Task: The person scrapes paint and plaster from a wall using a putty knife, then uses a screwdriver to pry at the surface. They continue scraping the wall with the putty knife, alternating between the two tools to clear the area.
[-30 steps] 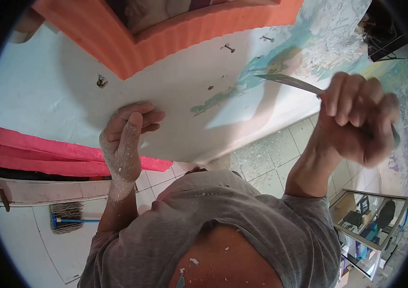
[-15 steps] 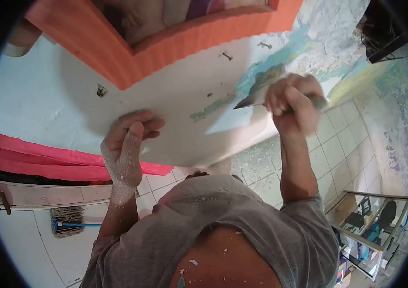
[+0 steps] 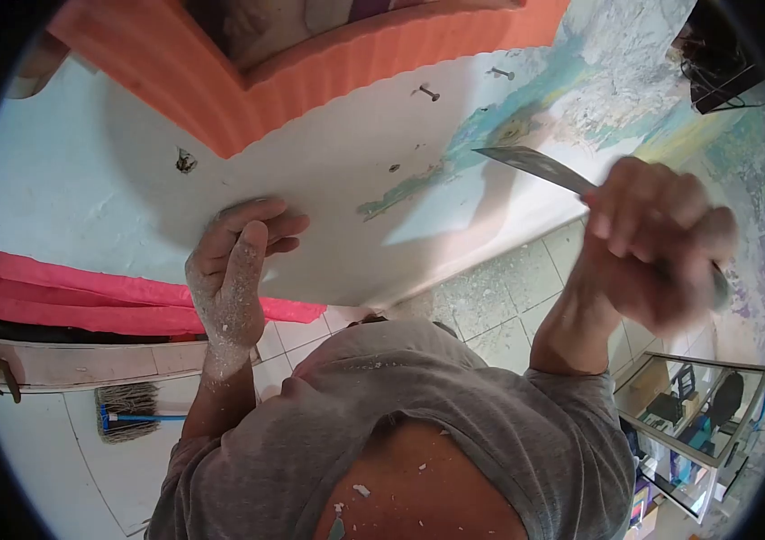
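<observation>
My right hand [image 3: 657, 238], slightly blurred, is wrapped around the handle of a knife [image 3: 534, 167]. The blade points left, its tip overlapping the wall's stripped turquoise patch [image 3: 414, 187] in this view. My left hand [image 3: 236, 261], dusted with white powder, is beside the white wall [image 3: 319, 234] with fingers loosely bent and apart, holding nothing. Flaking paint [image 3: 612, 90] in white, turquoise and yellow covers the wall farther right.
An orange scalloped frame [image 3: 310, 90] borders an opening above. Two nails [image 3: 428, 92] stick out of the wall beneath it. Pink cloth [image 3: 85, 288] and a broom [image 3: 127, 413] are at left. Debris lies on the floor tiles [image 3: 481, 306]; a glass cabinet [image 3: 693, 405] stands lower right.
My right hand has swung right and away from the wall with the knife, and more of the blade shows. My left hand has barely moved.
</observation>
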Available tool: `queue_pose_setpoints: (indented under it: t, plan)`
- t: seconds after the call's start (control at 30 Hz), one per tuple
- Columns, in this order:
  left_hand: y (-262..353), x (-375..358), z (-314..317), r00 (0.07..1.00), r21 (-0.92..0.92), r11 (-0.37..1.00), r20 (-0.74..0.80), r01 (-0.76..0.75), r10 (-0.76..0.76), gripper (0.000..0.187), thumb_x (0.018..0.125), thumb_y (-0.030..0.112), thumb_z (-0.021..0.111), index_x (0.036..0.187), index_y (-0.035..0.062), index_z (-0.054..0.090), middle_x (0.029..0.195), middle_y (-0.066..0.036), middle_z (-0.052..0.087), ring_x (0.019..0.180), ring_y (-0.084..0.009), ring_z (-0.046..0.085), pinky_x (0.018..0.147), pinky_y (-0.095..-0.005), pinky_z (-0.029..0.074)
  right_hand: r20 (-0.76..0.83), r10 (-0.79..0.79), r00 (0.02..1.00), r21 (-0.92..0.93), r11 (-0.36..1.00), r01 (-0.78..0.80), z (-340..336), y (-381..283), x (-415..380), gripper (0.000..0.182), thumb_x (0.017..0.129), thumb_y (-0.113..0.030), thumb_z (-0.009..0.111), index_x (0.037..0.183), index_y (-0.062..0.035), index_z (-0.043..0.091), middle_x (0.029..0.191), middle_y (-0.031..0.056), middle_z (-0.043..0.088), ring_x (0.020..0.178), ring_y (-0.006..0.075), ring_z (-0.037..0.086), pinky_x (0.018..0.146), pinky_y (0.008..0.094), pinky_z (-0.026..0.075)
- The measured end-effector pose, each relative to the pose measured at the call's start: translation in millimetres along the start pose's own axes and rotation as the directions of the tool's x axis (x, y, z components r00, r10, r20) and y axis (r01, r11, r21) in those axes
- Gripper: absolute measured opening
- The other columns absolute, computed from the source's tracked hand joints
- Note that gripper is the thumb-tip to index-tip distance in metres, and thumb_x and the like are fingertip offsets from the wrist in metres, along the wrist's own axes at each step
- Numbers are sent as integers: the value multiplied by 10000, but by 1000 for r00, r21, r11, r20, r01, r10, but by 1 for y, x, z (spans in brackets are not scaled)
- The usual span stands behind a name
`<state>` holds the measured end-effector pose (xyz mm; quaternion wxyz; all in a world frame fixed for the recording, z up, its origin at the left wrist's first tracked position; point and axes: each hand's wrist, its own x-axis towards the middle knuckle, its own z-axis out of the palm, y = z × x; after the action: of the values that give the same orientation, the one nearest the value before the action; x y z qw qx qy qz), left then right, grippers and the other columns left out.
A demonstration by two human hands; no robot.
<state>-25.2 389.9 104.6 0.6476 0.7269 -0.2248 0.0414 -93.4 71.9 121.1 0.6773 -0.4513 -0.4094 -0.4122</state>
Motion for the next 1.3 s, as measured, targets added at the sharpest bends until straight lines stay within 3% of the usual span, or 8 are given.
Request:
queue_pose_setpoints:
  t: [0.13,0.33,0.4,0.63,0.7,0.77,1.0,1.3]
  plan:
    - [-1,-8,3,1000,0,1000,-3,5,-5,309,1010,216,510,1125,-49,619,951,-156,713,906,-204,695,770,-305,558,-73,115,991,46,993,-112,-16,23,-16,223,946,-115,540,755,-67,436,666,80,491,541,183,460,513,354,432]
    - [1,-6,5,1000,3,1000,-29,-2,2,305,1009,222,518,1106,-44,633,943,-147,710,907,-207,694,770,-306,559,17,-52,998,-147,988,54,10,-4,-4,123,928,-41,467,808,-57,446,680,85,497,510,170,453,464,326,423]
    - [0,-7,5,1000,-22,1000,-9,8,-8,300,1008,220,520,1097,-40,639,945,-141,708,915,-209,693,781,-314,558,-152,181,972,-89,977,-196,8,45,-30,136,906,-3,479,785,-49,438,641,92,482,511,177,462,454,335,421]
    - [0,-4,4,1000,21,1000,-6,-18,19,321,1010,238,503,1123,-37,623,945,-163,712,896,-237,704,784,-353,572,-155,21,988,186,982,8,16,10,-3,207,859,56,537,702,-42,445,666,120,536,516,181,474,480,316,437]
    - [1,-6,1,999,-52,999,40,-2,4,283,1009,190,511,1129,-39,625,989,-128,695,953,-210,684,811,-319,550,-288,217,933,-35,971,-236,10,32,-26,210,847,59,567,709,-44,447,659,114,533,518,172,493,474,313,437]
    - [0,-9,3,1000,-8,1000,20,-11,11,305,1009,223,511,1118,-36,630,963,-142,703,926,-224,693,796,-335,561,-280,422,862,173,906,-387,2,69,-47,195,856,39,600,726,-36,477,647,118,535,503,188,508,461,317,436]
    - [-2,-5,4,999,31,998,3,-51,51,316,1010,249,511,1095,-27,641,939,-149,712,909,-236,702,780,-345,570,-50,-63,997,-18,998,62,23,-19,20,228,912,-144,434,690,-91,422,600,36,407,471,115,366,477,301,374]
    - [0,-7,6,999,18,999,10,-35,35,323,1007,255,517,1104,-28,640,957,-140,704,927,-233,695,790,-348,568,-80,4,997,-93,996,-11,-4,2,19,193,930,-141,423,752,-76,462,630,69,456,479,154,402,452,339,391]
